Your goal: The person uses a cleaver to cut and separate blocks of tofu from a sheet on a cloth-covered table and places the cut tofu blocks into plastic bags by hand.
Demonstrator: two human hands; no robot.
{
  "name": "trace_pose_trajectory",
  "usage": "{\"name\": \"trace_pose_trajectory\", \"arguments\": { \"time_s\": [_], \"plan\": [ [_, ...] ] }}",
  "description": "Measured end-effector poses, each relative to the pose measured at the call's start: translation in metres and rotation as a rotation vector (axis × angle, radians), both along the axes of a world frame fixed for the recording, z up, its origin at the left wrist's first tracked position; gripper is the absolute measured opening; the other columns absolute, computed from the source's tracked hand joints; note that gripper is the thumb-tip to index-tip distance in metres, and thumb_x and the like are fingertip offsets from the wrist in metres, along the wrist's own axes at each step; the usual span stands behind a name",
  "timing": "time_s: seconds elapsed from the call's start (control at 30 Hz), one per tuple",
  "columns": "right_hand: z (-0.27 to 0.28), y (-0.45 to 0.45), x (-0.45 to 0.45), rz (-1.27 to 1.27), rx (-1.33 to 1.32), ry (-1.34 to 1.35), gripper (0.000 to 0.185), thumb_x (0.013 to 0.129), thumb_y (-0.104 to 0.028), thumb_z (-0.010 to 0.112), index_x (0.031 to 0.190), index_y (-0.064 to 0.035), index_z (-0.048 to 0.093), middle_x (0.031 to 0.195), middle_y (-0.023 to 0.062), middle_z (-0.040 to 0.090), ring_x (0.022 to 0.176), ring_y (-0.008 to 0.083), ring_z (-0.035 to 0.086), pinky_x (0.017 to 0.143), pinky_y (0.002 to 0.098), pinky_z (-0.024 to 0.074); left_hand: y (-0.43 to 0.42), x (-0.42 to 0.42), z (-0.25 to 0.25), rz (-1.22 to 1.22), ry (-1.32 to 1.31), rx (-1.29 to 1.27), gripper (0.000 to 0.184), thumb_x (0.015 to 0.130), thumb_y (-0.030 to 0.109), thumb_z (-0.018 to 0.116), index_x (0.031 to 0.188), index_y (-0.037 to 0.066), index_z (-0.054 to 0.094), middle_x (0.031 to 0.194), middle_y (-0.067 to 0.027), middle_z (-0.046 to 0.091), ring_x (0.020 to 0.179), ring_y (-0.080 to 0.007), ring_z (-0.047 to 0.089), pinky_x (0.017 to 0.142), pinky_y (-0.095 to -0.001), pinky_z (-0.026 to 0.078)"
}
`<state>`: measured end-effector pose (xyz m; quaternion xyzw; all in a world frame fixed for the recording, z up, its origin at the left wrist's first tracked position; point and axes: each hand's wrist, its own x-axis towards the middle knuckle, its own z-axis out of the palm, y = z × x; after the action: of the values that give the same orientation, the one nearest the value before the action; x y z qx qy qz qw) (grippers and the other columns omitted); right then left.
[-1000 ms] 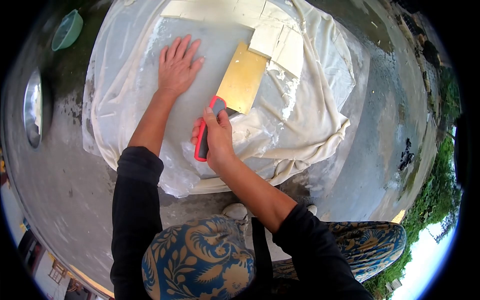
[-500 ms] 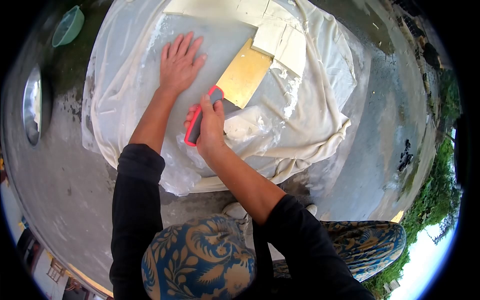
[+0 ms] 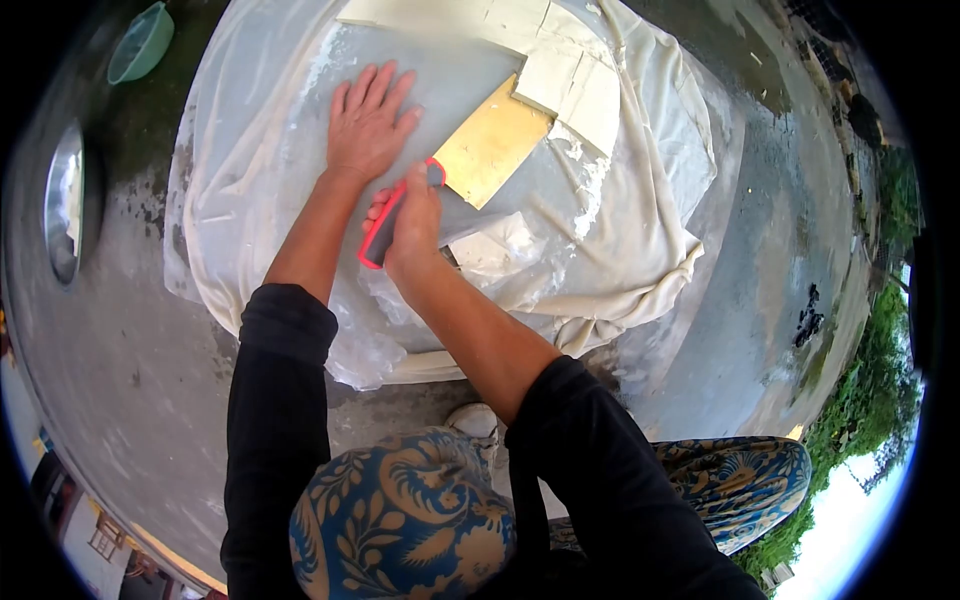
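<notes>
1. Cleaver (image 3: 490, 150): reference item for all positions, as seen in the head view. The broad, yellowish blade points up and to the right; the red-and-grey handle (image 3: 382, 228) points down and to the left.
2. Right hand (image 3: 413, 220): closed around the handle of the cleaver, with the thumb laid along the handle toward the blade.
3. Left hand (image 3: 368, 128): open, palm down, fingers spread, holding nothing. It rests on the pale surface (image 3: 440, 85) to the left of the cleaver blade, just beside the handle end.
4. White slabs (image 3: 572, 88): set at the far end of the cleaver and extending above it. Cut lines divide them. The blade's far end meets their near edge; whether it reaches beneath them cannot be told.
5. White crumbs (image 3: 592, 195): scattered to the right of the cleaver blade.
6. White piece (image 3: 488, 248): below the cleaver blade, partly covered by clear plastic film (image 3: 520, 240).
7. Cream cloth (image 3: 645, 285): lies in folds to the right of and below the cleaver.
8. Green basin (image 3: 142, 45) and metal basin (image 3: 65, 205): both well apart from the cleaver, to its left, on the grey floor (image 3: 130, 400).
</notes>
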<state>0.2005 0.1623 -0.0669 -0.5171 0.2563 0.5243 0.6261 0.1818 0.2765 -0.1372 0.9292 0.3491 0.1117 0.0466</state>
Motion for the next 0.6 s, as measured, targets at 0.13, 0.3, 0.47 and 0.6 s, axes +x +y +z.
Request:
{"name": "trace_pose_trajectory", "arguments": {
  "time_s": [0.13, 0.3, 0.47, 0.6],
  "plan": [
    [-0.002, 0.011, -0.005, -0.034, 0.023, 0.065, 0.04, 0.094, -0.046, 0.039, 0.082, -0.0085, 0.043, 0.065, 0.0067, 0.052, 0.052, 0.018, 0.051, 0.047, 0.0331, 0.0454, -0.001, 0.002, 0.001, 0.004, 0.005, -0.026, 0.05, 0.092, 0.045, 0.041, 0.136, 0.023, 0.042, 0.145, -0.0025, 0.033, 0.134, -0.0235, 0.027, 0.11, -0.0435, 0.015],
    [-0.006, 0.013, -0.002, -0.049, 0.024, 0.069, 0.043, 0.093, -0.049, 0.04, 0.079, -0.0089, 0.043, 0.062, 0.0067, 0.052, 0.05, 0.0179, 0.05, 0.045, 0.0324, 0.0439, 0.0, 0.001, 0.0, 0.001, 0.005, -0.022, 0.05, 0.092, 0.045, 0.042, 0.136, 0.023, 0.042, 0.145, -0.0026, 0.033, 0.134, -0.0236, 0.028, 0.11, -0.0435, 0.015],
    [-0.002, 0.018, 0.002, -0.06, -0.043, 0.018, 0.045, 0.092, -0.051, 0.04, 0.078, -0.0083, 0.043, 0.061, 0.0069, 0.051, 0.048, 0.018, 0.048, 0.043, 0.0332, 0.0418, -0.001, -0.001, 0.0, -0.004, -0.006, -0.016, 0.05, 0.092, 0.045, 0.042, 0.136, 0.022, 0.042, 0.145, -0.0023, 0.034, 0.134, -0.0236, 0.028, 0.11, -0.0434, 0.015],
    [-0.003, 0.012, 0.003, -0.062, -0.081, 0.059, 0.046, 0.09, -0.053, 0.044, 0.079, -0.0091, 0.04, 0.058, 0.0056, 0.049, 0.042, 0.0168, 0.046, 0.038, 0.0315, 0.0392, 0.0, 0.0, -0.001, -0.01, -0.009, 0.003, 0.049, 0.092, 0.044, 0.042, 0.135, 0.022, 0.043, 0.144, -0.002, 0.035, 0.133, -0.0236, 0.029, 0.109, -0.0436, 0.016]
  ]
}}
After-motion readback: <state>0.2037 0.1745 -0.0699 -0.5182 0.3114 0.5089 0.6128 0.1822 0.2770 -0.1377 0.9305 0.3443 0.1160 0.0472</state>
